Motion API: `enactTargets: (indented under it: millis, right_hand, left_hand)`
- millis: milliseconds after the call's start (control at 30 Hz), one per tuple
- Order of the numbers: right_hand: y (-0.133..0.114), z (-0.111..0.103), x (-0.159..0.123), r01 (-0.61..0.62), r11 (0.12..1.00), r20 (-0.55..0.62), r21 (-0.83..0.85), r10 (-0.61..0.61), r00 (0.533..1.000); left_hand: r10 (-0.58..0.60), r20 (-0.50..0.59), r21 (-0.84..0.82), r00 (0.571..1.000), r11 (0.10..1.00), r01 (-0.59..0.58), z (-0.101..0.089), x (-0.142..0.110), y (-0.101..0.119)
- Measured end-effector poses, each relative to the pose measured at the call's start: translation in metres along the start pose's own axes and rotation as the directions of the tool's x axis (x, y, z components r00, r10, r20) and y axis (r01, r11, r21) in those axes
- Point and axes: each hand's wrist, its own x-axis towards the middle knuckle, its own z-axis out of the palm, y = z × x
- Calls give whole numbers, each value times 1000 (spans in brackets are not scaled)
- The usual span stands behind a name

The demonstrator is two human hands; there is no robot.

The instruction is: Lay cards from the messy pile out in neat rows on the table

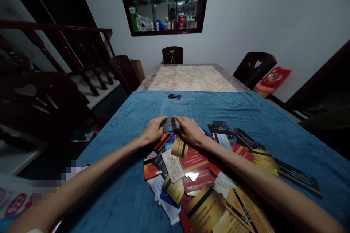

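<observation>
Grip [188, 130] w/ card [170, 125], cab. [167, 34] w/ btls [188, 22]

Red and gold cards [199, 181] lie in an overlapping heap. 1 grey card [170, 126] is at its far edge.

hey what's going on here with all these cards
A person is holding a grey card between both hands, the left hand at one end and the right hand at the other. Below and around the right forearm, a messy heap of cards lies on a blue cloth. One black card lies apart, farther up the cloth.
</observation>
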Motion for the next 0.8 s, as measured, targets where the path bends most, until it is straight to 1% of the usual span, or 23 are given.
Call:
enactTargets:
  millis: [200,400,500,600,700,800]
  right_hand:
    - [3,-3,5,-3,999,10,44,2,1000]
    - [11,-4,10,-20,999,20,27,20,1000]
    - [14,-7,14,-10,1000,23,-21,11,1000]
    - [17,-11,20,3,998,-1,-56,-3,1000]
    - [23,-12,29,11,998,-29,-59,-13,999]
    - [31,-12,40,13,999,-29,-52,-14,999]
  left_hand:
    - [-60,-21,-14,998,998,60,0,6,-4]
    - [-79,5,-29,997,996,79,-1,12,-7]
    - [-67,1,-21,998,998,67,0,14,-9]
    - [-48,2,-24,999,999,48,-1,20,-12]
    - [-14,-2,-10,1000,1000,14,-2,30,-17]
    - [10,0,17,1000,1000,-10,-3,44,-23]
